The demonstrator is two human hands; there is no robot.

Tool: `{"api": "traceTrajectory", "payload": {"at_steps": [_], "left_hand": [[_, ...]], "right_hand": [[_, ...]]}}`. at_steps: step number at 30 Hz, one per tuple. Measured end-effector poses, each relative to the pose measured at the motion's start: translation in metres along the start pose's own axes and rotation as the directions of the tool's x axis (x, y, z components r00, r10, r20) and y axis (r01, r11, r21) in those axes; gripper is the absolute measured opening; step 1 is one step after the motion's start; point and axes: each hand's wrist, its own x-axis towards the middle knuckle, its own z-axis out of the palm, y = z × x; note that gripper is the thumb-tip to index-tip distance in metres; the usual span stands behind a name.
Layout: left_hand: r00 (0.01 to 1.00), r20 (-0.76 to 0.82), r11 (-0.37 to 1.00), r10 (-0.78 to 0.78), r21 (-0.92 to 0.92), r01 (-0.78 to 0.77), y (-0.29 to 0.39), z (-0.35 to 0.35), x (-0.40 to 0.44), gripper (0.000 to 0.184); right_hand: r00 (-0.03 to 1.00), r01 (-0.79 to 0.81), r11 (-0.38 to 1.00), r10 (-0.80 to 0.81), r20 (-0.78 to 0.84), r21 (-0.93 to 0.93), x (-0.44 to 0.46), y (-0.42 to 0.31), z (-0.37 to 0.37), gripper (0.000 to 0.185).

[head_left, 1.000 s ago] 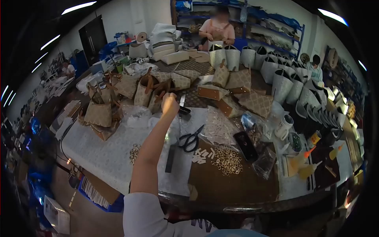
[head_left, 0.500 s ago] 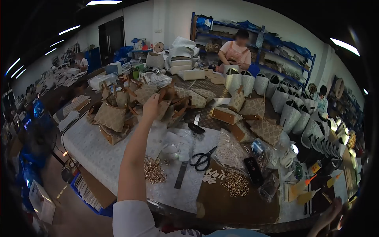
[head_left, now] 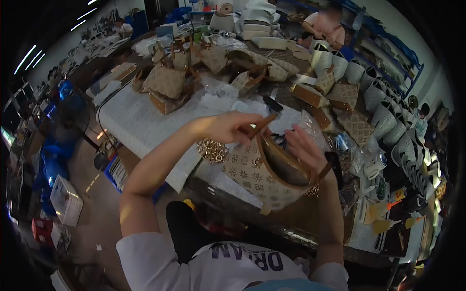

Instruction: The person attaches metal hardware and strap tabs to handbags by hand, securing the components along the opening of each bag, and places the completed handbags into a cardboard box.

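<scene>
A patterned beige bag with brown trim is tilted over the table's front edge, its mouth open toward the right. My left hand has its fingers closed on the bag's brown strap at the upper left of the mouth. At the right side of the opening, my right hand has its fingers spread, close to the rim; whether it touches the rim is unclear. Gold metal rings lie in a pile just left of the bag. The bag hides most of the scissors and the brown board.
Finished-looking patterned bags crowd the table's back left, and more lie at the right. White bag bodies stand in rows at far right. Glue bottles are near the right edge. A co-worker is behind the table.
My left hand has come back from the bag pile toward me with a bag. My right hand has moved in from the lower right to the bag. The view has tilted down.
</scene>
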Motion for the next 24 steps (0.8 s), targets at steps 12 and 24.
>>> {"api": "traceTrajectory", "payload": {"at_steps": [12,24], "left_hand": [[0.562,-0.76,0.594,-0.326,0.298,0.747,-0.172,0.066,-0.094,0.016],[0.464,-0.879,0.773,-0.11,0.218,0.596,-0.174,0.052,-0.088,0.021]], "right_hand": [[0.964,0.263,0.959,-0.265,-0.003,-0.105,0.056,0.097,0.068,0.045],[0.822,0.272,0.803,-0.48,-0.306,-0.53,0.067,0.101,0.107,0.016]]}}
